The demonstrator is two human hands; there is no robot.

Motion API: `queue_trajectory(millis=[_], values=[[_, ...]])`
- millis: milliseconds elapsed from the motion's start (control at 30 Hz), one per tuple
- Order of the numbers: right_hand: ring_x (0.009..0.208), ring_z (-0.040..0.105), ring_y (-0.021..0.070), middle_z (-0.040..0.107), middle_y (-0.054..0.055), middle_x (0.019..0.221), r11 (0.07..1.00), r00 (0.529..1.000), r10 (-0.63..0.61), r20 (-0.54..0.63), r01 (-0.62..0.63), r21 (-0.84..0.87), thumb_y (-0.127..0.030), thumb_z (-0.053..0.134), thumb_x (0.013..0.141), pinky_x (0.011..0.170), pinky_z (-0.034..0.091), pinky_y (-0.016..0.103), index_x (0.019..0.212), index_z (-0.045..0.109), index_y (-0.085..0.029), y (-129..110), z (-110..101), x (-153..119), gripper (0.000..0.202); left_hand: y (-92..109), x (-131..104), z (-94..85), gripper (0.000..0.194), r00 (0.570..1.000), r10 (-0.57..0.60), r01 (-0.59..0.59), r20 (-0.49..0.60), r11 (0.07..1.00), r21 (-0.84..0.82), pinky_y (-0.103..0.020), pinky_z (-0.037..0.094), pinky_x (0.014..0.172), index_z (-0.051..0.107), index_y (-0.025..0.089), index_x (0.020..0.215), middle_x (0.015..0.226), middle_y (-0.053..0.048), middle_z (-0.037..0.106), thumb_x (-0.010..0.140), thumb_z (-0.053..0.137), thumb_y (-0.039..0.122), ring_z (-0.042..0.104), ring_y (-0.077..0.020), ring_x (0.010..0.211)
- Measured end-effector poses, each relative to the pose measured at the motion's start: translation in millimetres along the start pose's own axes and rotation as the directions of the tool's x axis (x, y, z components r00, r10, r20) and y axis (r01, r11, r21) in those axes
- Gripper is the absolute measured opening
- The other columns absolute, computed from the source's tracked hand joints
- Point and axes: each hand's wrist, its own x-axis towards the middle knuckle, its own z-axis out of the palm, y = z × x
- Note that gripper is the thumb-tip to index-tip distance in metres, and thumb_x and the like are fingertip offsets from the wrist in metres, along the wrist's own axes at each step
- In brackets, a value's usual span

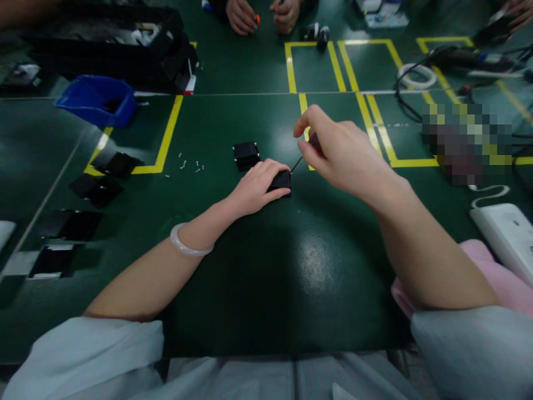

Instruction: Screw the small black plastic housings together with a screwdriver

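Observation:
My left hand (pixel 260 186) is closed round a small black block (pixel 282 180) and holds it on the green table (pixel 258 266). A dark-handled screwdriver (pixel 296 164) is in my right hand (pixel 337 147), its thin shaft slanting down to the right end of the block. The tip meets the block near its upper right corner. Just behind my left hand lies a second black block (pixel 246 154) with small shiny bits at its corners. Several small screws (pixel 197 166) are scattered on the table to the left.
Black parts (pixel 70 224) line the left side, below a blue bin (pixel 100 100) and a large black box (pixel 112 50). At right are a white power strip (pixel 506 233), pink cloth (pixel 483 272) and cables. Another person's hands (pixel 244 16) are across the table.

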Motion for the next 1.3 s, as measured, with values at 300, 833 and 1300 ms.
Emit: queue_trajectory(millis=[300,833,1300], values=[[0.088,0.068,0.0285,0.073,0.009,0.096,1.0,1.0,0.002,0.007,-0.002,-0.019,-0.031,0.037,0.101,0.078,0.044,0.039,0.125,0.055,-0.022,-0.8,-0.9,0.2,0.031,0.0,0.1,0.3,0.043,1.0,0.006,-0.006,-0.006,1.0,-0.002,-0.044,0.043,0.105,0.055,0.017,0.128,0.127,-0.014,0.061,0.097,0.057,0.046,0.056,-0.0294,0.118],[0.088,0.067,0.0283,0.071,0.008,0.093,1.0,1.0,0.002,-0.001,-0.002,-0.03,-0.036,0.039,0.102,0.075,0.043,0.037,0.122,0.055,-0.022,-1.4,-0.8,0.5,0.028,-0.3,-0.1,0.4,0.044,1.0,0.01,-0.01,-0.005,1.0,-0.002,-0.044,0.043,0.105,0.054,0.015,0.129,0.127,-0.014,0.06,0.097,0.057,0.045,0.056,-0.0294,0.119],[0.089,0.068,0.0299,0.071,0.009,0.093,0.998,1.0,0.001,0.009,-0.001,-0.068,-0.035,0.039,0.102,0.075,0.045,0.039,0.118,0.056,-0.021,-0.2,1.5,1.0,0.027,0.0,-0.1,0.5,0.043,1.0,0.011,-0.011,-0.008,1.0,0.003,-0.044,0.043,0.105,0.054,0.015,0.129,0.127,-0.014,0.06,0.097,0.058,0.044,0.056,-0.0293,0.118]])
